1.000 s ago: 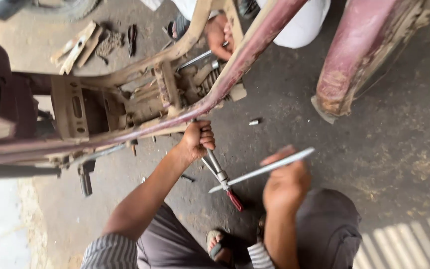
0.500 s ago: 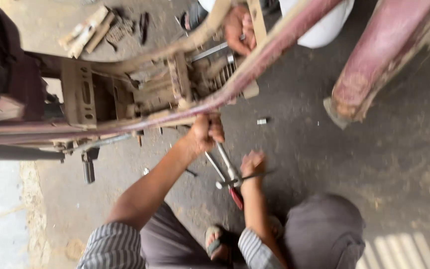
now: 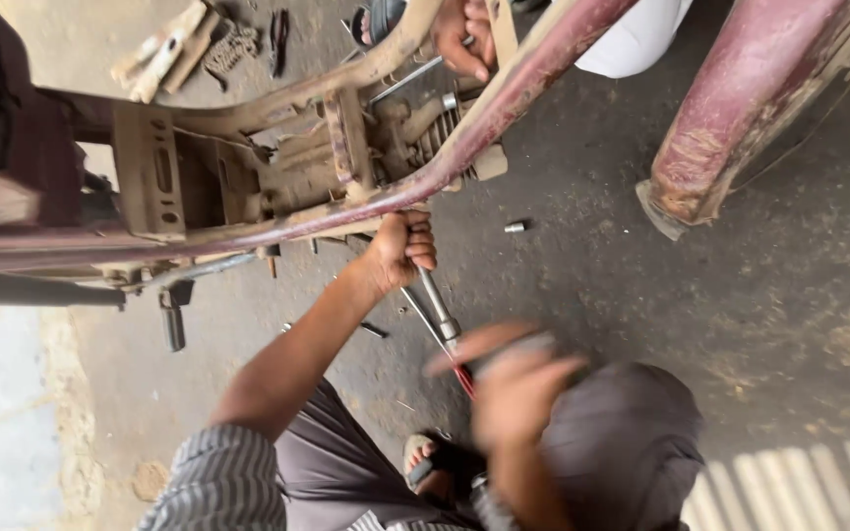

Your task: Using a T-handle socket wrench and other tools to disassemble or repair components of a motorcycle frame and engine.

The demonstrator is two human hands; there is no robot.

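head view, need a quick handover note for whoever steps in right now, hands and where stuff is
Left hand: closed on the metal tool just under the maroon frame tube.
Right hand: motion-blurred above the knee; whether it holds anything cannot be told.
Another person's hand grips the frame from the far side.
Small metal socket lies loose on the floor; scrap parts at top left.
Done: tool is up at the frame's underside. Left: unclear.

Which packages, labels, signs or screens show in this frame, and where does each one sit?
None show: no package, label, sign or screen.
The left hand grips a maroon frame tube.
The right hand is blurred, near a metal tool.
A small metal socket lies on the ground.
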